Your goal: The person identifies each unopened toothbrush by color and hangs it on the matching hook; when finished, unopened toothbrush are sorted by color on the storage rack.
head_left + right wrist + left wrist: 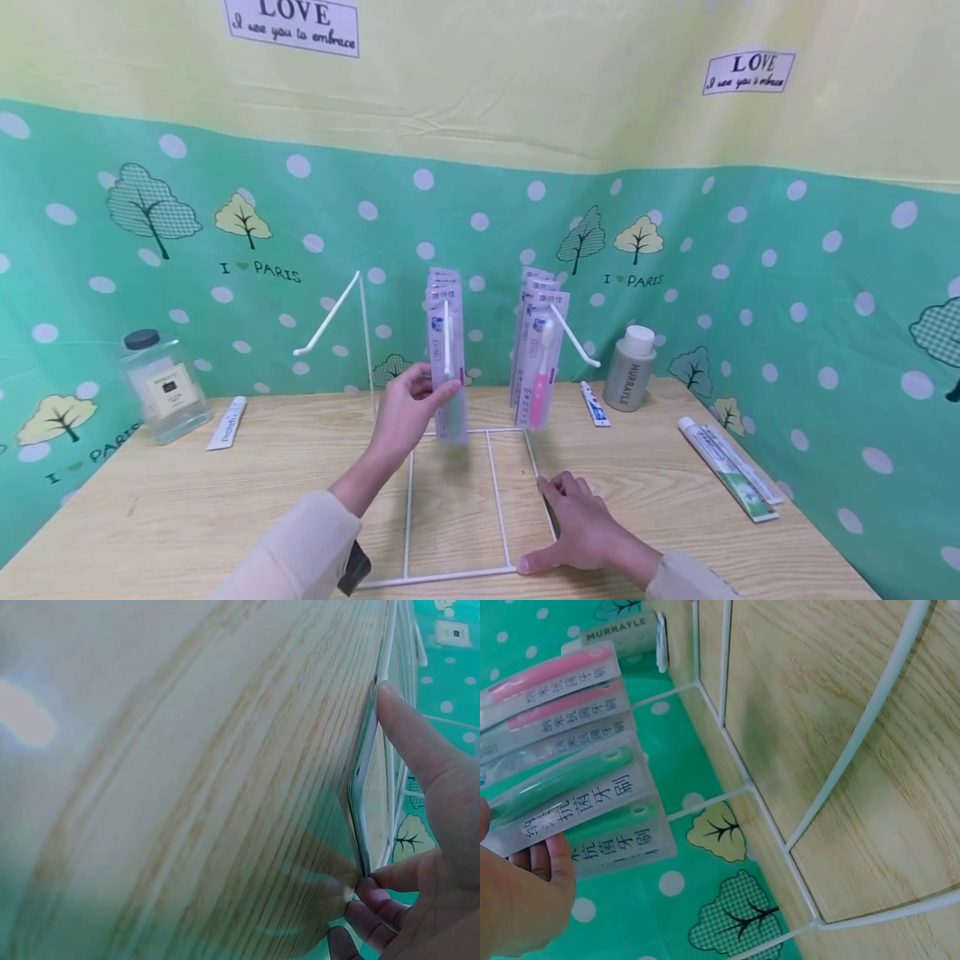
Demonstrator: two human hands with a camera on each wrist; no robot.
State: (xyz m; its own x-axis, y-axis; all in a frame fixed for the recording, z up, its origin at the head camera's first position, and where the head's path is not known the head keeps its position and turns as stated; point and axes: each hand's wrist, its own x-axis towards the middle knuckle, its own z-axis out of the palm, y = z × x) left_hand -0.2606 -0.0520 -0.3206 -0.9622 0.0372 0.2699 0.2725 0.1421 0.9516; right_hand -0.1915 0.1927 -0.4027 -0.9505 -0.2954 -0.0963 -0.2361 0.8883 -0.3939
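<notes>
A white wire display rack (457, 575) stands on the wooden table, its hooks pointing toward me. Several packaged green toothbrushes (453, 421) hang from the middle hook, and several pink ones (542, 375) from the right hook. My left hand (408, 408) pinches the lower part of the front green toothbrush pack (570, 787), thumb on one side and fingers on the other. Low at the rack's front right corner, my right hand (581, 525) grips the base wires. In the right wrist view its thumb and curled fingers (397, 871) touch the frame.
A glass bottle (165, 392) and a small white tube (227, 423) lie left of the rack. To its right are a grey bottle (630, 375), a small blue-white tube (595, 405) and toothpaste tubes (727, 467). A patterned curtain (480, 125) hangs behind.
</notes>
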